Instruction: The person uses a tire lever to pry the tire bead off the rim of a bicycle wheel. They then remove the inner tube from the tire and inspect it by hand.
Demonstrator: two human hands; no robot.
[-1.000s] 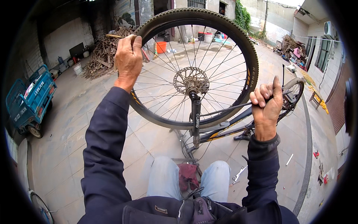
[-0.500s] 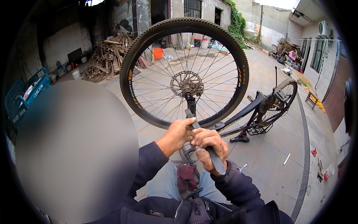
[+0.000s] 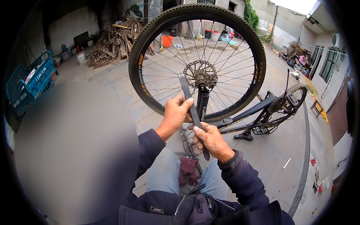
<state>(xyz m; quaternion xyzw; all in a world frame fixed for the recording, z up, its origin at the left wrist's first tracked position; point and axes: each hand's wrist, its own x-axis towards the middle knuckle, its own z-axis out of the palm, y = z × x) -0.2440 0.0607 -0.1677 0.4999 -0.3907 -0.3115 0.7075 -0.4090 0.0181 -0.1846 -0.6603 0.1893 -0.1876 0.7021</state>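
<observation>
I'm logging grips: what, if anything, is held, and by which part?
A dark flat tyre lever, in both hands: the left hand grips it above its middle, the right hand nearer its lower end, both tips left free.

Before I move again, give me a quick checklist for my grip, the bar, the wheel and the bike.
1. Grip on the bar: ok; the left hand and right hand both hold the dark flat bar, left one higher.
2. Bar clear of the near wheel: cannot tell; its upper end overlaps the wheel in view.
3. Wheel in the fork: ok; its hub sits at the top of the fork leg.
4. Tyre around the rim: ok where visible.
5. Bicycle steady: cannot tell; it is upside down, its near support partly hidden.
</observation>
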